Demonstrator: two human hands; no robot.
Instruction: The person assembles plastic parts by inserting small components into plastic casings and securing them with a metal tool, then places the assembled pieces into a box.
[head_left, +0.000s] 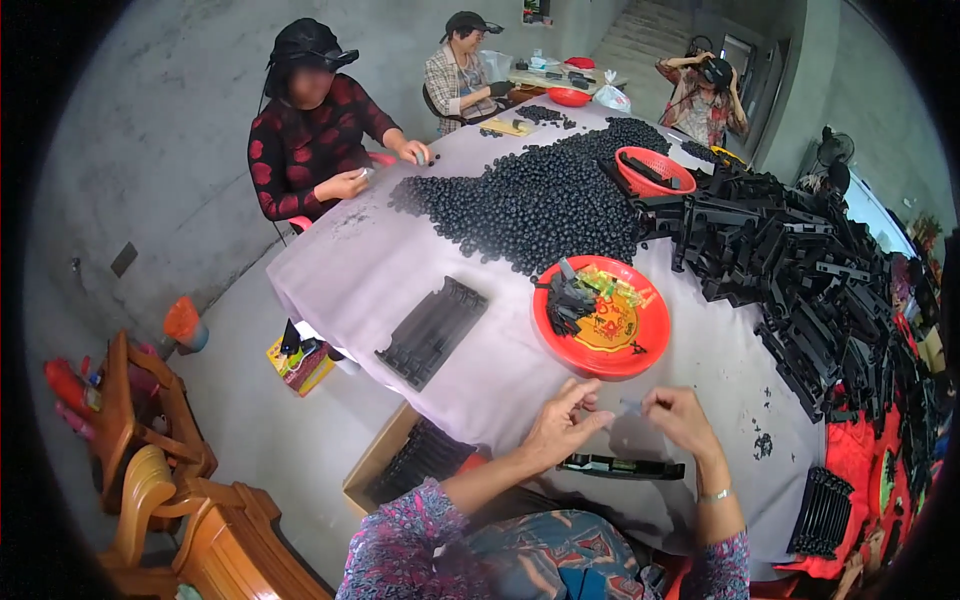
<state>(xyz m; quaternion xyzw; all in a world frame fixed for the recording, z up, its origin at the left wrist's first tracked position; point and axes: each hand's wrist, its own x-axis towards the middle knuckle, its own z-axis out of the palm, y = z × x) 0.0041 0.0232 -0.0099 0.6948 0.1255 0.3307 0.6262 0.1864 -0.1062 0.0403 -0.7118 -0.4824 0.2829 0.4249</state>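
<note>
Near the table's front edge my left hand (pixel 568 422) is raised with its fingers apart and nothing visible in them. My right hand (pixel 682 420), facing it, has thumb and fingers pinched together. A small thin greyish piece (pixel 630 406) pokes out from that pinch toward the left hand; its kind is too blurred to tell. Just below both hands a long narrow black plastic part (pixel 622 467) lies along the table edge, apart from them. Beyond my hands stands a red plastic basin (pixel 655 350) holding dark thin strips (pixel 570 302) and yellow-green packets (pixel 615 284).
A heap of small black round pieces (pixel 540 195) covers the table's middle. Long black plastic parts (pixel 800 260) pile up at the right. A black ribbed tray (pixel 433 332) lies left; an open carton (pixel 385 455) stands below the edge. Three people sit around the far side.
</note>
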